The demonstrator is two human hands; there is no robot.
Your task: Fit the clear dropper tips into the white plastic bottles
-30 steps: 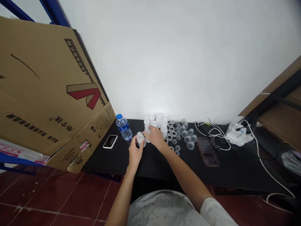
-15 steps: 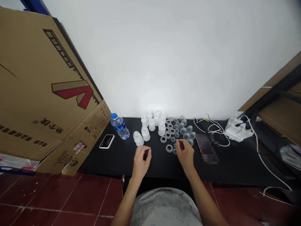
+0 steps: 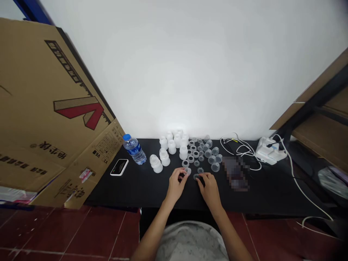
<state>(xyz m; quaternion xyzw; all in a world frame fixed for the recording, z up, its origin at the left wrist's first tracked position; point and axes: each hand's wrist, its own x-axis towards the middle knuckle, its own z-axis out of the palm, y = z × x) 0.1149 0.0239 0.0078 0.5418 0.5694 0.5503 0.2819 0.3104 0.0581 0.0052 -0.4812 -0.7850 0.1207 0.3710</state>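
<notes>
Several white plastic bottle-shaped pieces (image 3: 172, 147) stand in a cluster on the black table (image 3: 141, 190), with a tipped-looking pair (image 3: 156, 164) at the left of the group. To their right lie several clear plastic rings (image 3: 190, 158) and clear cups (image 3: 211, 159). My left hand (image 3: 176, 184) has its fingertips on a clear ring (image 3: 187, 171). My right hand (image 3: 209, 189) sits close beside it, its fingertips at another ring (image 3: 196, 177). That hand's fingers partly hide what lies under them.
A water bottle with a blue cap (image 3: 133, 149) and a phone (image 3: 119, 167) stand left of the pieces. A large cardboard sheet (image 3: 54, 116) leans at the left. White cables (image 3: 239, 148) and a white device (image 3: 269, 151) lie at the right, beside a blurred object (image 3: 235, 174).
Both hands have left the white pieces and moved to the rings at the front of the group. The white pieces now stand apart from my hands. The view has shifted slightly.
</notes>
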